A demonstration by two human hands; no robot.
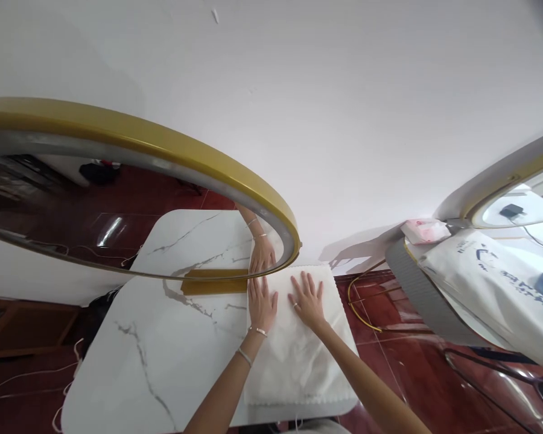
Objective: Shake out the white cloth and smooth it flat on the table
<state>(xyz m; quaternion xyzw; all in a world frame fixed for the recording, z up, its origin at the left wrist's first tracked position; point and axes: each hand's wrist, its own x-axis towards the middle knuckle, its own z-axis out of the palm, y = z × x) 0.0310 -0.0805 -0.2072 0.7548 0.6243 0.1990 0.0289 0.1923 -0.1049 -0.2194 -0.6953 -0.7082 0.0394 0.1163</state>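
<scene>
A white cloth (294, 361) with a scalloped edge lies spread on the right end of a marble-patterned white table (172, 337). My left hand (261, 308) rests flat along the cloth's left edge, fingers stretched out toward the mirror; two bracelets circle its wrist. Beside it, my right hand (308, 302) presses flat on the upper part of the cloth with its fingers spread and a ring on one of them. Neither hand grips anything. Faint creases run through the cloth below the hands.
A large gold-framed mirror (235, 175) leans over the table's far side and reflects my left hand. At right stand a second mirror (516, 175), a pink-and-white tissue pack (425, 231) and a white printed bag (493, 283) on another table. White cables (75, 367) hang at left.
</scene>
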